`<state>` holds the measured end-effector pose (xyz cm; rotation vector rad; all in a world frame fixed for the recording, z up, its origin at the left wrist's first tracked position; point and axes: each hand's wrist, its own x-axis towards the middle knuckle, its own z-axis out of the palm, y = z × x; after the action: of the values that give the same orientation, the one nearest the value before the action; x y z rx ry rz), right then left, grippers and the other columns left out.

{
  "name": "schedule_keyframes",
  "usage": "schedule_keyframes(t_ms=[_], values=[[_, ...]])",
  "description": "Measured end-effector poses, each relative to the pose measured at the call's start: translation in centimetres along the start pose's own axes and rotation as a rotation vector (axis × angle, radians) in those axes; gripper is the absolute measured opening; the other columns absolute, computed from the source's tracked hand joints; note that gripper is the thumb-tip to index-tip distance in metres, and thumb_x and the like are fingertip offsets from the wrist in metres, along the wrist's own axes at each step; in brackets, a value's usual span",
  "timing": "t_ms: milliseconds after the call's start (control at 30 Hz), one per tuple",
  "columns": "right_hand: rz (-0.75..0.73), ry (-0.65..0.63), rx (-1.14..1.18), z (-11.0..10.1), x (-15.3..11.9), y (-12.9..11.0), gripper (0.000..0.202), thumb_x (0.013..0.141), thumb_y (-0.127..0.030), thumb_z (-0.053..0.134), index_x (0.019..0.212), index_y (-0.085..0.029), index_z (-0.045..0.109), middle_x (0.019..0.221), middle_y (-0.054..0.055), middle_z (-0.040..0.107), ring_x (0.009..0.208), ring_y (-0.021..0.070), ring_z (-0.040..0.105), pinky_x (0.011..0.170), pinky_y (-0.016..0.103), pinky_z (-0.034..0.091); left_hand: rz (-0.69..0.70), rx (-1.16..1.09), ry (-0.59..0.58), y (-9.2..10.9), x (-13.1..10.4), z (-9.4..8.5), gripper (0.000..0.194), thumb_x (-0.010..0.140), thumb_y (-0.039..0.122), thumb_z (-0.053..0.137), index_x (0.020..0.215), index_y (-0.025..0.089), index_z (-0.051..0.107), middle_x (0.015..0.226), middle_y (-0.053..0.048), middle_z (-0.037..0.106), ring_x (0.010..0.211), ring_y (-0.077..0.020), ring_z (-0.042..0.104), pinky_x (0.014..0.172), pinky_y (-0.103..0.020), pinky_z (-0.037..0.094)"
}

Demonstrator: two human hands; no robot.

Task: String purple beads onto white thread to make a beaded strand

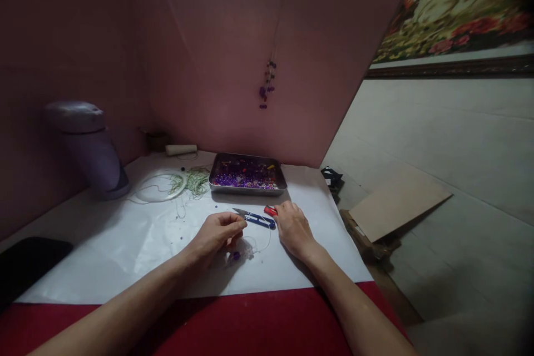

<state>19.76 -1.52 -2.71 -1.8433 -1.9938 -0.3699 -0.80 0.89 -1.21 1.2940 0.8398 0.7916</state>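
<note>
My left hand (219, 231) is closed, thumb and forefinger pinched on a thin pale thread just left of the thread snips. Below its fingers lies a small clear beaded piece (248, 250) with a purple bead (236, 256). A loop of thread (269, 242) curves from this piece up towards the snips. My right hand (294, 225) rests on the white sheet, its fingers closed around a small red object that looks like a lighter (270, 210). Between both hands lie blue thread snips (259, 219), blades pointing left.
A metal tray (248, 191) of purple beads stands at the back. Left of it are tangled green threads (196, 182), a clear ring-shaped coil (161, 198) and a pale spool (181, 149). A purple flask (94, 156) stands far left. Beaded strands (267, 86) hang against the pink panel.
</note>
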Motion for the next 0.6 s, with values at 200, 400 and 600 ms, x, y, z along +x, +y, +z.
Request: schedule_keyframes(t_ms=[200,400,600], values=[[0.069,0.075,0.18,-1.0,0.1,-0.1,0.022,0.087,-0.013,0.035,0.088,-0.017,0.056,0.083,0.008,0.055,0.07,0.0183,0.052,0.062,0.03,0.038,0.002,-0.01,0.012,0.4,-0.2,0.0,0.023,0.07,0.035,0.064,0.067,0.013,0.056,0.053,0.003,0.052,0.04,-0.0042,0.037,0.04,-0.019,0.023],[0.191,-0.024,0.966,-2.6,-0.2,-1.8,0.026,0.093,-0.035,0.029,0.093,-0.018,0.05,0.074,0.001,0.058,0.052,0.0113,0.049,0.049,0.024,0.038,-0.004,-0.099,-0.005,0.9,-0.4,0.1,0.025,0.072,0.036,0.063,0.07,0.013,0.054,0.064,-0.001,0.059,0.037,-0.0025,0.036,0.035,-0.018,0.02],[0.245,-0.019,1.232,-2.6,-1.0,-3.4,0.041,0.088,-0.053,0.037,0.08,-0.017,0.055,0.058,-0.002,0.044,0.05,0.011,0.039,0.046,0.023,0.032,0.035,-0.117,0.006,0.8,-0.5,0.3,0.027,0.071,0.039,0.065,0.069,0.014,0.052,0.053,0.004,0.052,0.037,-0.0035,0.036,0.037,-0.018,0.022]])
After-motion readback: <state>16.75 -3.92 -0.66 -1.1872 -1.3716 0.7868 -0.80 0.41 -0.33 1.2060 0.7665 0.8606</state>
